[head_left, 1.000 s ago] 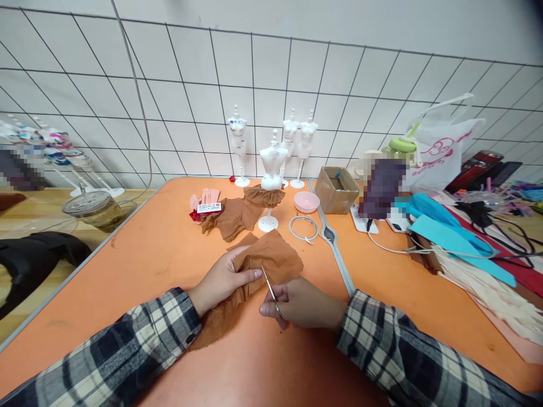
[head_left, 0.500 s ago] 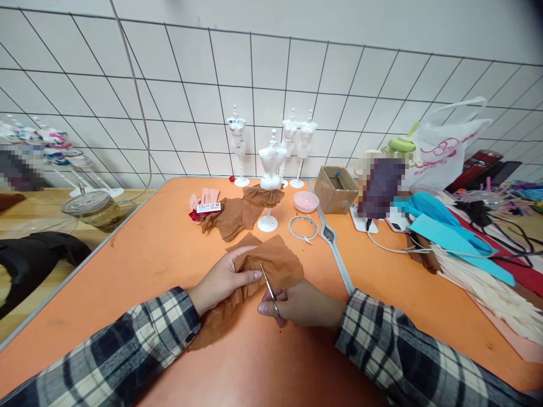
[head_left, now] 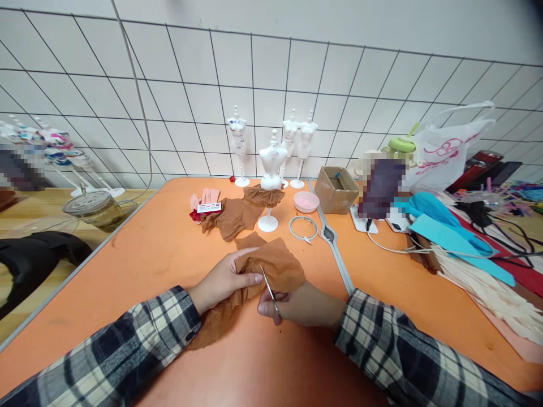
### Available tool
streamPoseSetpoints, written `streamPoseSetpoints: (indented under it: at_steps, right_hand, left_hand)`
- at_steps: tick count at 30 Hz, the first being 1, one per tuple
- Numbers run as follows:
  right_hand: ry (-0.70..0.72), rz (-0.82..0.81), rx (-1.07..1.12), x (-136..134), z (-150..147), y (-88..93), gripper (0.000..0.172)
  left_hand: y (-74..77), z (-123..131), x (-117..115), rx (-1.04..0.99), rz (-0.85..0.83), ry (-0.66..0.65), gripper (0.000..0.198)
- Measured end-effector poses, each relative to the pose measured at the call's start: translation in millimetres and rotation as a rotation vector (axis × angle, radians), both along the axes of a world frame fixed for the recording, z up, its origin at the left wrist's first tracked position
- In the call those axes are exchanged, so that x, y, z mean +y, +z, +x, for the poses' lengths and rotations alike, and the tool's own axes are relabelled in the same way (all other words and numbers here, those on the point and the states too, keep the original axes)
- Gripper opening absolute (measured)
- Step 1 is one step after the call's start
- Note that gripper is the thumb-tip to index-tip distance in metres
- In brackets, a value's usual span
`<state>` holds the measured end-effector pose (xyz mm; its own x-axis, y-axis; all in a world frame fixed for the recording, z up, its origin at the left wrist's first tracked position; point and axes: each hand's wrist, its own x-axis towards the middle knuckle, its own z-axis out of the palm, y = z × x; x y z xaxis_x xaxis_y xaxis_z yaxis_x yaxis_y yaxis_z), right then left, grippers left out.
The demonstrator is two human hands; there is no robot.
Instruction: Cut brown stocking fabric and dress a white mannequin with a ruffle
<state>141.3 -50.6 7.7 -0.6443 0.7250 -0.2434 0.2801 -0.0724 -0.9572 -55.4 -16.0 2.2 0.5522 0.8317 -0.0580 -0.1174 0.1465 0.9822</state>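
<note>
A sheet of thin brown fabric (head_left: 275, 261) is pinched between the thumb and fingers of my left hand (head_left: 231, 277); its lower end trails onto the orange table (head_left: 161, 260). In my right hand (head_left: 299, 304) is a small pair of metal scissors (head_left: 270, 289), thumb through one loop. The visible blade lies across the fabric, its tip just right of my left thumb. Fabric hides the fingers of my left hand and some of my right. Beyond the hands stands a white mini dress form (head_left: 272, 164) with a gathered brown ruffle (head_left: 263, 195) around its lower part.
More brown cloth (head_left: 233, 217) lies behind my left hand, beside a labelled packet (head_left: 209, 208). A pink bowl (head_left: 306, 202), a ring of wire (head_left: 303, 228) and a cardboard box (head_left: 336, 190) stand at the back right. Cables and cloth strips (head_left: 479, 282) crowd the right side.
Both hands stay almost where they were. The brown fabric has shifted slightly, and the scissors' handle has moved a little in my right hand.
</note>
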Motion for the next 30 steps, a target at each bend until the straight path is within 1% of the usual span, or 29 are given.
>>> streamPoseSetpoints:
  at_steps: [3, 6, 8, 10, 14, 17, 20, 22, 24, 27, 30]
  right_hand:
    - [-0.008, 0.066, 0.104, 0, 0, -3.4, 0.018]
    - [0.006, 0.029, 0.035, 0, 0, -7.1, 0.017]
    - [0.022, -0.002, -0.041, 0, 1, -8.1, 0.019]
    - [0.011, -0.007, -0.069, 0, 1, -7.2, 0.021]
    - [-0.01, -0.028, -0.109, 4, 6, 1.1, 0.018]
    - [0.036, -0.079, -0.167, 6, 12, 9.0, 0.028]
    - [0.042, -0.115, -0.21, 7, 14, 12.8, 0.037]
    - [0.027, -0.117, -0.218, 6, 13, 12.5, 0.037]
    - [0.012, -0.128, -0.209, 6, 12, 10.9, 0.038]
    - [0.027, -0.153, -0.179, 7, 12, 8.9, 0.039]
    - [0.043, -0.157, -0.16, 7, 14, 8.1, 0.04]
  left_hand:
    - [2.8, 2, -2, -0.02, -0.015, -0.054, 0.053]
    - [4.8, 2, -3, -0.018, -0.005, -0.058, 0.053]
    - [5.0, 2, -3, -0.011, 0.0, -0.04, 0.054]
    - [4.0, 2, -2, -0.011, -0.013, -0.019, 0.054]
    - [-0.9, 1, 1, 0.0, -0.068, 0.076, 0.043]
    - [-3.9, 1, 3, 0.054, -0.061, 0.13, 0.041]
    - [-3.4, 1, 3, 0.1, -0.03, 0.158, 0.043]
    - [-1.5, 2, 3, 0.103, -0.039, 0.128, 0.034]
    - [0.8, 3, 2, 0.105, -0.067, 0.049, 0.029]
    - [3.9, 4, 0, 0.122, -0.08, -0.042, 0.03]
    - [6.4, 3, -2, 0.088, -0.073, -0.053, 0.034]
